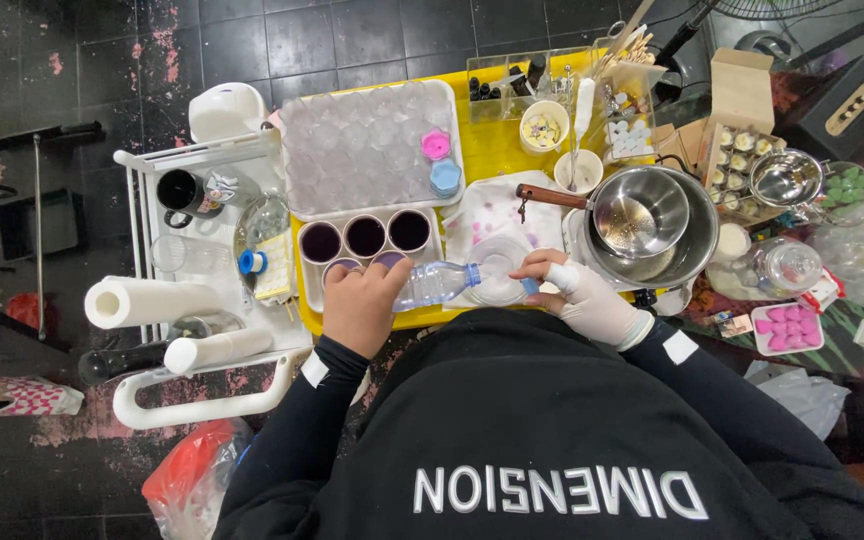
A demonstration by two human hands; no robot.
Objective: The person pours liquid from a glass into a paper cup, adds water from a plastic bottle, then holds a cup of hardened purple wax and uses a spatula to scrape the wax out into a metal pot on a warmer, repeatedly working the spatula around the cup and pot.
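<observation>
Left hand: your left hand (360,305) is clamped on a clear plastic bottle (435,284), tipped on its side.
Right hand: your gloved right hand (580,296) grips the rim of a clear cup (497,268).
Bottle: its mouth sits at the cup, above the yellow worktop (492,150).
Nearby: 5 cups of purple liquid (365,237) just left; steel pan (642,215) right.

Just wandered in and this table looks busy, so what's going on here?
A person in a black top leans over a yellow table. Their left hand tips a clear plastic bottle on its side toward a clear cup, which the right hand, in a white glove, steadies. Beside them are cups of dark purple liquid and a steel saucepan.
</observation>
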